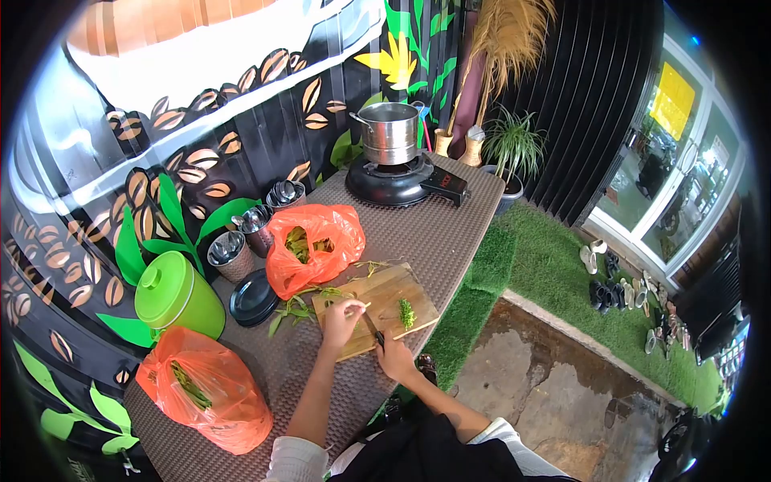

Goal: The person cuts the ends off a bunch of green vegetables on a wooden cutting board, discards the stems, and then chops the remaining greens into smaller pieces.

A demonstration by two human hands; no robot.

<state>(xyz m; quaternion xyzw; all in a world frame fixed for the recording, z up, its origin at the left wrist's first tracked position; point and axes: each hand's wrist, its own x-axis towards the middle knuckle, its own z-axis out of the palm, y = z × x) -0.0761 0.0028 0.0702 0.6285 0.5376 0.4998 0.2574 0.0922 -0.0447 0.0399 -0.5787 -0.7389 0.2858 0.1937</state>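
Note:
My right hand (395, 358) is wrapped round the dark handle of a knife (370, 323), whose blade lies over the wooden cutting board (357, 347). On the left of the blade, my left hand (342, 321) is closed in a pinch on a thin pale stalk (366, 306) above the board. A small heap of chopped greens (406, 314) rests on the board's right part. Leafy green stems (294, 308) lie at the board's left edge, beside an open orange plastic bag (341, 229) with more greens inside.
A second orange bag (210, 394) stands front left, near a lime-green lidded container (178, 293). Dark plates (255, 298) and cups of cutlery (230, 255) line the wall side. At the table's far end, a steel pot (389, 132) sits on a black portable stove (385, 191).

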